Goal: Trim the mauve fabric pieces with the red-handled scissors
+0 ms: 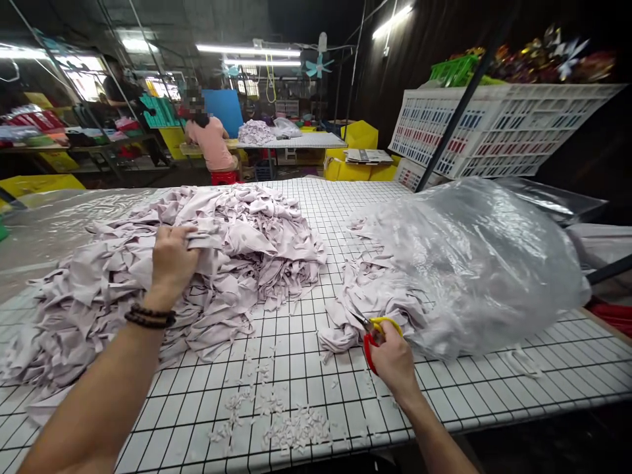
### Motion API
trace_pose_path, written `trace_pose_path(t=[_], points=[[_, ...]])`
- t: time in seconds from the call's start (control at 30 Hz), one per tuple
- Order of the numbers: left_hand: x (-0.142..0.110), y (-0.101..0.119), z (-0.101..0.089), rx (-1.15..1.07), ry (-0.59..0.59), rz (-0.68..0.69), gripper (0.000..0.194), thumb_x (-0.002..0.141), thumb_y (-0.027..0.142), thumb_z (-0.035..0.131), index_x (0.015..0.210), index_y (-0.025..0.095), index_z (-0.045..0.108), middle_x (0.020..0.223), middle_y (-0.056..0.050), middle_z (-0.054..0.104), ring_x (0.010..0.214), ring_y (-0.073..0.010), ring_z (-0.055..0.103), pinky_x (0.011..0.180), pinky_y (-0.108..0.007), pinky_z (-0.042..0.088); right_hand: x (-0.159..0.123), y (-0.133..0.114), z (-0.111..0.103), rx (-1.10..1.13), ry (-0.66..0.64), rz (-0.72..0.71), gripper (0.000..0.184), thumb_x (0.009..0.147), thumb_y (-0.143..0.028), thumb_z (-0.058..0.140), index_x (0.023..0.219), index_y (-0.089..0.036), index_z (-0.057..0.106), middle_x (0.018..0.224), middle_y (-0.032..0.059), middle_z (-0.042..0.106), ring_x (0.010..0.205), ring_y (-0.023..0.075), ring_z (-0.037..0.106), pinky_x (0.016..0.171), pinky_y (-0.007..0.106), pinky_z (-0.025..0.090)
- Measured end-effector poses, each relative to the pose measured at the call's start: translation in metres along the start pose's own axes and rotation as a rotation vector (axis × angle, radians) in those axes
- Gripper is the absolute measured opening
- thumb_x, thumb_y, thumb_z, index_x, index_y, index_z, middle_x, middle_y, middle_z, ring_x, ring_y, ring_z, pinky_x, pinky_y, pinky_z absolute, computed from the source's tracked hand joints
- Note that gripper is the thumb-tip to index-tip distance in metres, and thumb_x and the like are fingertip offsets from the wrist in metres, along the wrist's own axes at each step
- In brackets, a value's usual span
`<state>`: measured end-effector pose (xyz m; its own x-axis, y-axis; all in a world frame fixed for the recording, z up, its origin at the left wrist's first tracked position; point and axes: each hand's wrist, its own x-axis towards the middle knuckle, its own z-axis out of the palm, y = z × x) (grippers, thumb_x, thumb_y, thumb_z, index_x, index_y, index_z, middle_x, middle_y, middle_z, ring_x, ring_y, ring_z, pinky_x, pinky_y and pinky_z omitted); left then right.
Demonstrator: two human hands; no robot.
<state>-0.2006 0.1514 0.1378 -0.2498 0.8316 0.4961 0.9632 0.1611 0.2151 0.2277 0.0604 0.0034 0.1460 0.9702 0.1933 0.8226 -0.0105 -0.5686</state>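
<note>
My left hand (174, 258) is closed on a piece of pale pink fabric (205, 238) at the top of a large heap of the same cloth (261, 230). In my right hand (394, 359) is a pair of scissors (374, 332) with one red and one yellow handle. Their blades point up and left, beside a smaller bunch of pink cloth (340, 332). That bunch spills from the mouth of a clear plastic bag (484, 263). Small fabric snippets (299, 428) lie scattered on the table near its front edge.
The white table (289, 345) has a black grid. Clear plastic sheeting (74, 220) covers its left side. White crates (474, 128) are stacked at the back right. Beyond the table a person in a pink top (211, 141) sits at another table (306, 140) holding more cloth.
</note>
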Motion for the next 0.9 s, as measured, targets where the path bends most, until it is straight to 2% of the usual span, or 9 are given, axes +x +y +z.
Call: trace_pose_path(t=[0.1,0.17,0.23,0.27,0.33,0.43,0.53,0.73,0.9], points=[[0.023,0.003,0.001,0.112,-0.204,0.011,0.047,0.091,0.035,0.047,0.118,-0.004,0.049,0.127,-0.015,0.042,0.119,-0.0377,0.040,0.096,-0.048,0.034,0.024,-0.016,0.017,-0.054,0.012,-0.047,0.020,0.083,-0.035,0.051,0.094,-0.018,0.055,0.089,0.0082,0.065,0.085,0.0231,0.059,0.072,0.030,0.040],[0.014,0.018,0.008,0.117,-0.251,0.011,0.055,0.080,0.036,0.064,0.115,-0.005,0.052,0.131,-0.023,0.042,0.121,-0.0461,0.035,0.097,-0.057,0.030,0.038,-0.028,0.029,-0.081,0.001,-0.054,0.017,0.083,-0.029,0.052,0.093,-0.016,0.056,0.089,0.0098,0.066,0.086,0.0236,0.060,0.073,0.031,0.038],[-0.010,0.041,0.016,-0.023,-0.254,0.014,0.056,0.077,0.034,0.068,0.119,0.001,0.052,0.137,-0.026,0.037,0.126,-0.0478,0.029,0.099,-0.061,0.026,0.046,-0.037,0.040,-0.083,-0.004,-0.051,0.011,0.082,-0.023,0.052,0.089,-0.016,0.056,0.084,0.0099,0.066,0.081,0.0235,0.060,0.071,0.031,0.037],[-0.025,0.054,0.021,-0.166,-0.264,0.022,0.050,0.080,0.033,0.064,0.121,0.007,0.053,0.139,-0.024,0.039,0.127,-0.0444,0.032,0.100,-0.059,0.028,0.047,-0.041,0.044,-0.078,-0.005,-0.050,0.008,0.082,-0.021,0.051,0.087,-0.017,0.056,0.082,0.0093,0.066,0.079,0.0230,0.060,0.070,0.030,0.037],[-0.058,0.080,0.034,-0.470,-0.414,0.035,0.035,0.086,0.038,0.055,0.113,0.016,0.061,0.126,-0.017,0.054,0.114,-0.0337,0.050,0.093,-0.049,0.040,0.042,-0.045,0.047,-0.057,-0.006,-0.060,0.007,0.082,-0.018,0.049,0.087,-0.017,0.055,0.080,0.0075,0.066,0.077,0.0217,0.060,0.068,0.029,0.037],[-0.099,0.113,0.061,-0.990,-0.928,-0.159,0.035,0.081,0.047,0.060,0.091,0.014,0.068,0.089,-0.010,0.068,0.075,-0.0198,0.062,0.069,-0.033,0.050,0.021,-0.052,0.043,-0.010,-0.012,-0.103,0.006,0.081,-0.017,0.048,0.084,-0.019,0.052,0.079,0.0039,0.064,0.076,0.0191,0.058,0.068,0.027,0.037],[-0.122,0.139,0.089,-1.255,-1.187,-0.340,0.040,0.079,0.049,0.061,0.092,0.011,0.066,0.087,-0.009,0.068,0.067,-0.0143,0.062,0.066,-0.028,0.050,-0.010,-0.065,0.032,0.149,-0.052,-0.204,0.008,0.076,-0.013,0.048,0.077,-0.021,0.048,0.077,0.0017,0.060,0.072,0.0168,0.054,0.066,0.025,0.038],[-0.142,0.176,0.119,-1.430,-1.489,-0.514,0.034,0.083,0.041,0.061,0.093,0.008,0.061,0.097,-0.016,0.068,0.074,-0.0189,0.067,0.072,-0.034,0.055,-0.069,-0.095,0.011,0.539,-0.400,-0.351,0.020,0.060,-0.006,0.050,0.068,-0.022,0.042,0.067,-0.0035,0.048,0.062,0.0127,0.044,0.057,0.022,0.033],[-0.157,0.176,0.115,-1.541,-1.529,-0.625,0.016,0.085,0.026,0.060,0.087,0.010,0.061,0.095,-0.012,0.067,0.070,-0.0121,0.064,0.073,-0.027,0.053,-0.085,-0.096,0.012,0.744,-0.710,-0.261,0.024,0.058,-0.005,0.055,0.069,-0.022,0.042,0.064,-0.0076,0.040,0.052,0.0070,0.031,0.046,0.020,0.023]])
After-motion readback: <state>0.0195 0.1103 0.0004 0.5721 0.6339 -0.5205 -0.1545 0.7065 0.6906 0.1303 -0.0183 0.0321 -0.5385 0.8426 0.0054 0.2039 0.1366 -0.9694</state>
